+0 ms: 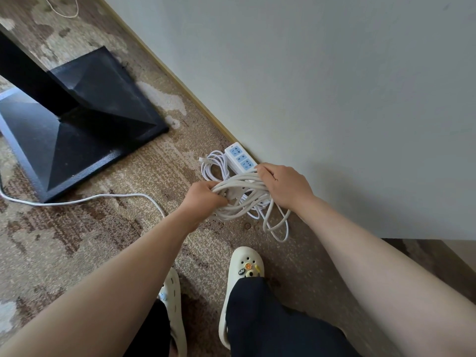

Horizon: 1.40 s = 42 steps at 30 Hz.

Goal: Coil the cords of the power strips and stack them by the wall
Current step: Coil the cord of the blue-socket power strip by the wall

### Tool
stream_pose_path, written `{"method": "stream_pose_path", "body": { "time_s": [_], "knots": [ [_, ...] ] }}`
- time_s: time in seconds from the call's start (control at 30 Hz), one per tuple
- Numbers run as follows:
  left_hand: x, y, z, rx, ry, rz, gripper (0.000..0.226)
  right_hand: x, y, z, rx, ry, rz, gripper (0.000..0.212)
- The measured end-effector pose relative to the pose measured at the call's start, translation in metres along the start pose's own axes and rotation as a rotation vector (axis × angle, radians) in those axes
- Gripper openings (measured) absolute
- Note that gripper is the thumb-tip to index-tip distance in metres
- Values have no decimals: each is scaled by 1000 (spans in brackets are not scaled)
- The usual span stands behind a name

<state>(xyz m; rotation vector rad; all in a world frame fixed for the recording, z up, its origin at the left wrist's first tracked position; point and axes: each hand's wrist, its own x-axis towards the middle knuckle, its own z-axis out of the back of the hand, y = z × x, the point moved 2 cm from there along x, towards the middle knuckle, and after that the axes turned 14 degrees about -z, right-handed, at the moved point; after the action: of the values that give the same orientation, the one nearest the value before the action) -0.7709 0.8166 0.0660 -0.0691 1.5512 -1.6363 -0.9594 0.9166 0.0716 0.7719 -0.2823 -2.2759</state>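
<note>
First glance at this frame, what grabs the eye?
Both hands, left hand and right hand, grip a bundle of white cord low at center. Just behind lies a white power strip with blue sockets against the wall. A black stand base fills the left.

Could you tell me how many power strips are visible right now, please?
1: a white power strip with blue sockets lies on the carpet against the wall, just beyond the right hand. Another may be hidden under the coiled cords both hands hold.

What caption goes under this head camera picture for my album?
Both hands, left hand and right hand, grip a coiled white cord beside a power strip by the wall.
</note>
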Motion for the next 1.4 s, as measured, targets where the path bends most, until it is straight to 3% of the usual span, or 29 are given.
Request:
{"method": "stream_pose_path", "body": {
  "time_s": [0.23, 0.33, 0.47, 0.73, 1.07, 1.23, 1.4],
  "knots": [
    [-3, 0, 6, -129, 113, 63, 18, 7, -6, -6, 30, 92, -43, 48],
    [-4, 0, 8, 24, 191, 10, 12, 7, -7, -10, 24, 155, -73, 47],
    [-7, 2, 6, 128, 120, -79, 8, 7, -1, -10, -15, 174, -81, 46],
    [-7, 4, 4, -103, -132, -25, 8, 8, 8, -7, -6, 81, -63, 45],
    [-4, 6, 9, -154, 16, 40, 13, 8, 2, -9, 75, 132, -164, 54],
    [-8, 0, 13, -425, 119, 73, 17, 7, 6, -6, 157, 199, -137, 55],
    [-12, -5, 14, -621, 184, 82, 36, -2, 8, -3, 248, 220, -78, 50]
  ]
}}
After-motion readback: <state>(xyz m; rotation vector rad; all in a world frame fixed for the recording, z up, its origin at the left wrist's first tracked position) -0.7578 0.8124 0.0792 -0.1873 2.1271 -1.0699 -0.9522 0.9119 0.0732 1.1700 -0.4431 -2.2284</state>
